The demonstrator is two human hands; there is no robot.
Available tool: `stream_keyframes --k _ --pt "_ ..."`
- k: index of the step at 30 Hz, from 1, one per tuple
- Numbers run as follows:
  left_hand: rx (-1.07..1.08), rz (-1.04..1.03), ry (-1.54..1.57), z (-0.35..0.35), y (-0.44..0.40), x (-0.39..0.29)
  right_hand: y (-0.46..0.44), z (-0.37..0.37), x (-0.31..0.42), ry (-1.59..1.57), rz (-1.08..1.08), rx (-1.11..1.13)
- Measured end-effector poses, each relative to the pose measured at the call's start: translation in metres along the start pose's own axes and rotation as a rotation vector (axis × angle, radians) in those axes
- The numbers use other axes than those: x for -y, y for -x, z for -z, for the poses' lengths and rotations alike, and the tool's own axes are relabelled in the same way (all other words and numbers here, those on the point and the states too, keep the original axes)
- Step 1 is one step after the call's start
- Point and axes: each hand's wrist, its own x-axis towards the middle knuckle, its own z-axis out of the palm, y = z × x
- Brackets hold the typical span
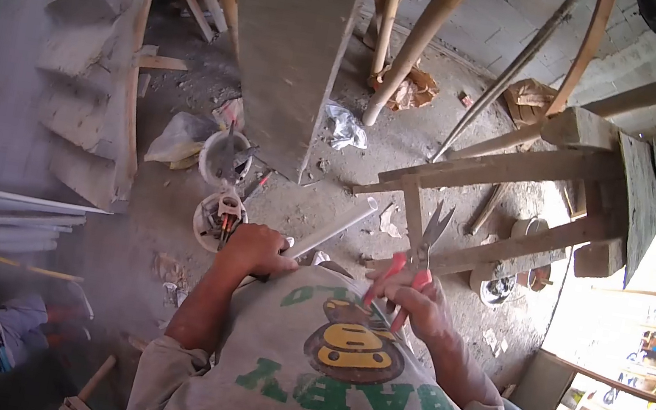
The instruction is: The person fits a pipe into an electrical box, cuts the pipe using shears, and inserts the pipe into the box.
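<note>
Right grip (425, 308) on scissors (424, 253), blades (431, 232) pointing away

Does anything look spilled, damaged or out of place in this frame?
Mainly litter: a crumpled whitish wrapper and torn brown paper lie loose on the dusty floor near slanting wooden poles, looking discarded. Nothing seems odd at the hands: the left hand holds a white tube, the right hand scissors.

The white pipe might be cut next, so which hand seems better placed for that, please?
Probably the right hand: it grips the scissors by their red handles, blades apart, while the left hand holds the white pipe.
</note>
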Motion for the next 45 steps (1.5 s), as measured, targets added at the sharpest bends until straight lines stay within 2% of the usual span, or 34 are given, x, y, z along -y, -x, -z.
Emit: stream_keyframes --k 1,4,7,10,13,16,19,22,25,31,37,40,45 --pt "0.009 0.000 -0.008 0.002 -0.001 -0.001 -0.005 -0.001 0.011 0.014 -0.056 0.002" --pt "-0.039 -0.023 0.003 0.000 0.000 0.000 -0.020 -0.003 0.027 0.285 0.059 -0.215" --pt "-0.012 -0.016 -0.016 -0.001 -0.003 0.002 -0.048 0.008 0.044 0.793 0.049 -0.189" --pt "-0.043 -0.043 -0.028 -0.003 -0.005 0.004 -0.075 0.019 0.015 0.930 0.204 -0.122" --pt "-0.079 -0.047 -0.025 -0.006 -0.008 0.003 -0.089 0.017 0.013 0.843 0.195 -0.031" --pt "-0.095 -0.041 -0.034 -0.010 -0.008 0.001 -0.098 0.019 0.013 0.917 0.228 0.008" --pt "-0.112 -0.039 -0.007 -0.017 -0.011 0.006 -0.101 0.018 0.015 0.862 0.209 0.013" --pt "-0.113 -0.049 -0.024 -0.022 -0.014 0.009 -0.100 0.021 0.028 0.632 0.065 0.122" --pt "-0.051 -0.028 -0.016 -0.017 -0.014 0.006 -0.105 0.033 0.020 0.448 0.034 0.228" --pt "-0.027 -0.008 -0.029 -0.016 -0.016 0.004 -0.103 0.024 0.017 0.523 0.049 0.165" --pt "-0.017 0.015 -0.018 -0.011 -0.015 0.002 -0.108 0.022 -0.001 0.622 0.305 0.071" --pt "-0.002 0.016 -0.015 -0.011 -0.016 0.002 -0.109 0.018 -0.011 0.572 0.355 -0.015" --pt "0.021 0.016 -0.004 -0.009 -0.017 0.004 -0.105 0.013 -0.017 0.760 0.450 -0.138"
